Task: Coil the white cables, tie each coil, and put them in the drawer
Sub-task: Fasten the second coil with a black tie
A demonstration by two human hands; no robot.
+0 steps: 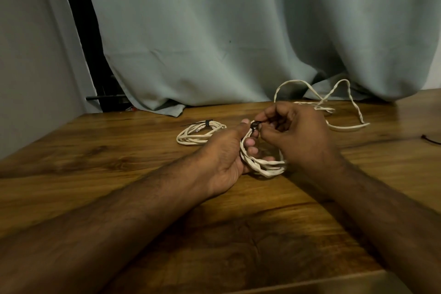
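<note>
Both my forearms reach forward over the wooden tabletop (119,155) and meet near its middle, wrists angled inward so my hands come together just above the surface. My left hand (226,150) lies palm up with its fingers curled through a coil of white cable (265,164), thumb pressed along the top of the loops. My right hand (298,133) arches over the coil, fingertips pinching a small black tie (255,124) against the cable beside my left thumb. To the left, just beyond my left hand, a second coil (198,133) rests on the tabletop, bound by a black tie. A loose white cable (334,102) sprawls behind my right hand, near the grey curtain (238,31).
</note>
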